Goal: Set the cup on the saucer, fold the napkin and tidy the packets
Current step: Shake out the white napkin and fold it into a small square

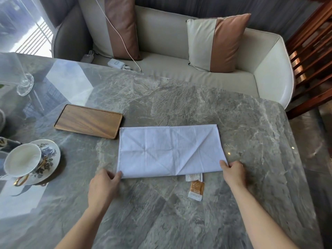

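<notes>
Your left hand (104, 186): fingertips pinch the near-left corner of the napkin (170, 150), thumb on top of the cloth, palm resting over the table (179, 221).
Your right hand (233, 174): thumb and fingers grip the near-right corner of the same napkin; neither hand is free.
Napkin: lies flat just ahead of both hands, a white rectangle already folded once, its folded edge running along the line between your two hands.
Long axis: runs left to right, from one hand to the other; the short way points straight away from you.
Next fold, as a judgement: it turns on that axis. Carrying one end across to the other would halve the length, so one hand would have to cross to the other's side.
Nearer hand: each is equally close to its own corner, so neither has the edge.
Packets: an orange packet (196, 190) lies just inside your right hand, touching the napkin's near edge; a white one (194, 177) sits half tucked under that edge. You may drag them if you lift the cloth.
Cup (22, 162): well off beyond your left hand, already resting on the saucer (51, 157), leaning a little.
Wooden tray (89, 121): ahead of your left hand, just beyond the napkin's far-left corner, apart from it.
</notes>
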`<state>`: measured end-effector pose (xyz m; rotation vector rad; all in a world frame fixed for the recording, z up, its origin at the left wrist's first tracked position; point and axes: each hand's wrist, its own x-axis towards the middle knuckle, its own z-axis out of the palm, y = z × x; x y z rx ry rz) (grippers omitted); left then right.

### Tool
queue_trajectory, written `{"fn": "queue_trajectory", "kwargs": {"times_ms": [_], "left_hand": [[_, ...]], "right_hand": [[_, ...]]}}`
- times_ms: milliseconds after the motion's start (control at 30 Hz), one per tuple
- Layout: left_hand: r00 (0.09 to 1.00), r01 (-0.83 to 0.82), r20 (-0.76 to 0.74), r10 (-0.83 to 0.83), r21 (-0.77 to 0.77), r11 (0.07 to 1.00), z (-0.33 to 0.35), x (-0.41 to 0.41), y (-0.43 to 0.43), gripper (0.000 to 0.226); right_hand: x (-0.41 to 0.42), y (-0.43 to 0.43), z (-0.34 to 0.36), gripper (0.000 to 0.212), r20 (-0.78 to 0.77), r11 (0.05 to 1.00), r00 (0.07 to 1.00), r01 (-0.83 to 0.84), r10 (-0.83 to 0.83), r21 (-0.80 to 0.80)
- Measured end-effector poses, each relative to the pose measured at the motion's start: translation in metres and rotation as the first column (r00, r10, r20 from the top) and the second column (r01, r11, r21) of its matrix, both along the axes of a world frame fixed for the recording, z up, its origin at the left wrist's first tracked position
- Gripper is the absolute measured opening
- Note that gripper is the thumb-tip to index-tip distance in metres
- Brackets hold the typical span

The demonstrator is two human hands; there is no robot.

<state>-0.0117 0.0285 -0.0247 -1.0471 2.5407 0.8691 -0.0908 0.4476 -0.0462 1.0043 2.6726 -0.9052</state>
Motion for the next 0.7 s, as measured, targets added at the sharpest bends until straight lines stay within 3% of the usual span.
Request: {"fn": "queue_trajectory", "kwargs": {"times_ms": [100,233,467,700], "left_hand": [[0.997,-0.066,-0.021,0.068,0.077,0.995,-0.003,-0.001,0.002,0.033],[0.998,-0.060,0.000,0.060,0.095,0.994,-0.003,-0.003,-0.002,0.039],[0.998,0.056,0.014,-0.056,0.023,0.998,0.005,0.024,-0.024,0.035],[0.992,0.100,0.080,-0.098,-0.014,0.995,0.002,0.072,-0.045,0.029]], "right_hand": [[-0.002,0.000,-0.003,0.034,0.001,0.966,0.985,0.169,-0.172,-0.194],[-0.002,0.003,0.000,0.030,0.075,0.842,0.932,0.354,-0.356,-0.407],[0.025,0.001,0.034,0.009,0.083,0.753,0.947,0.297,-0.309,-0.586],[0.097,-0.019,0.027,0.009,0.073,0.783,0.957,0.273,-0.282,-0.559]]}}
